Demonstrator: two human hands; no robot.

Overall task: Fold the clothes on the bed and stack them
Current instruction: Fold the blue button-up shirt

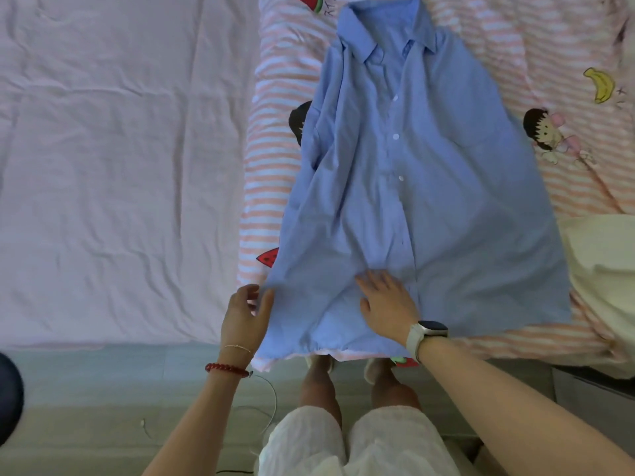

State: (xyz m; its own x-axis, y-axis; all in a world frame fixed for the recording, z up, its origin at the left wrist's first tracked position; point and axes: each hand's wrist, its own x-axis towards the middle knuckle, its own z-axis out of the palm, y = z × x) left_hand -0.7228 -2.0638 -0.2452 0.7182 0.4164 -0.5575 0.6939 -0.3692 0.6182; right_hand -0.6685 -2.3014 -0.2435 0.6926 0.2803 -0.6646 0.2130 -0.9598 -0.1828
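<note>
A light blue button-up shirt lies face up and spread lengthwise on a pink-striped cartoon quilt, collar at the far end, hem at the bed's near edge. Its left sleeve is folded in over the body. My left hand touches the shirt's lower left corner with loosely curved fingers. My right hand, wearing a watch, presses flat on the lower front of the shirt near the button placket.
A wrinkled pale pink sheet covers the left of the bed. A cream-coloured cloth lies at the right edge. Below are the floor, my legs, a thin white cable and a dark round object at far left.
</note>
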